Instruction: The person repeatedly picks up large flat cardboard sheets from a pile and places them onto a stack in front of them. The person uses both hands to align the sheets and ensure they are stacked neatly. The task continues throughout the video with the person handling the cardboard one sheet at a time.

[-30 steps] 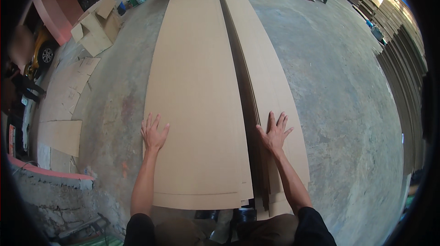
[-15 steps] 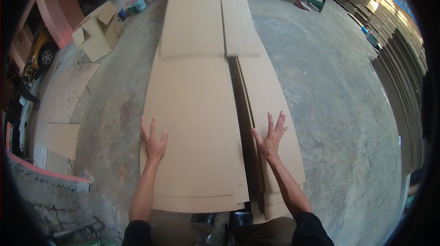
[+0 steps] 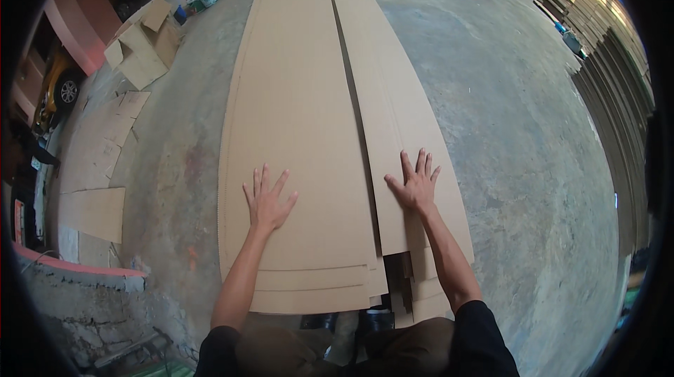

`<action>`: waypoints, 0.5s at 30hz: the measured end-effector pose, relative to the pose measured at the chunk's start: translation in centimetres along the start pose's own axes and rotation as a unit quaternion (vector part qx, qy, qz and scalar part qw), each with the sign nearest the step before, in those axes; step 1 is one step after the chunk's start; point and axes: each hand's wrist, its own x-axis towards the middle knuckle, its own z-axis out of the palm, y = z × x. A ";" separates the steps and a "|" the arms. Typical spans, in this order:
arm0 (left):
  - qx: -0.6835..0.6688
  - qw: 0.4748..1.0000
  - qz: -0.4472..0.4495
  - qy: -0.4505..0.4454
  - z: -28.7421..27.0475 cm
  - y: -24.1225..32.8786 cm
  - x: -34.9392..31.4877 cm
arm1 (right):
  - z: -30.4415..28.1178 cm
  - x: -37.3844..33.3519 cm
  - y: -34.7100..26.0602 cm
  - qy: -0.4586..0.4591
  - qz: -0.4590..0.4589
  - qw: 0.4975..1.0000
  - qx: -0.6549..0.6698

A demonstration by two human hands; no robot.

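Cardboard sheets in two long stacks on concrete floor (image 3: 505,166). Left hand (image 3: 268,203) now further in on left stack (image 3: 298,117), flat, fingers spread, gripping nothing. Right hand (image 3: 415,184) slid forward on right stack (image 3: 404,117), palm down, open. Sheet ends staggered nearest person; squaring likely unfinished.

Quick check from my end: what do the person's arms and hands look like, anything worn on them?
Both hands are bare: no gloves, rings or watch show on the left hand or the right hand. The forearms are uncovered up to short black sleeves near the lower edge. Nothing is wrapped around the fingers.
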 end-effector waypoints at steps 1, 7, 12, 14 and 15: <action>-0.003 1.000 -0.010 0.004 0.1 -0.3 0.6 | -0.2 0.2 0.4 -0.010 0.006 1.000 -0.001; -0.003 0.998 -0.052 0.029 0.6 -6.2 3.3 | -0.7 -0.5 3.9 -0.027 0.042 0.999 -0.006; -0.032 0.973 -0.228 0.014 -1.3 -13.8 2.1 | -0.9 -2.9 5.9 -0.019 0.051 0.998 -0.016; -0.088 0.965 -0.245 0.022 0.3 -17.2 0.1 | -0.7 -3.5 5.6 -0.008 0.045 0.999 -0.012; -0.101 0.967 -0.231 0.028 0.7 -18.2 -0.7 | -0.7 -3.7 5.4 0.001 0.043 0.999 -0.004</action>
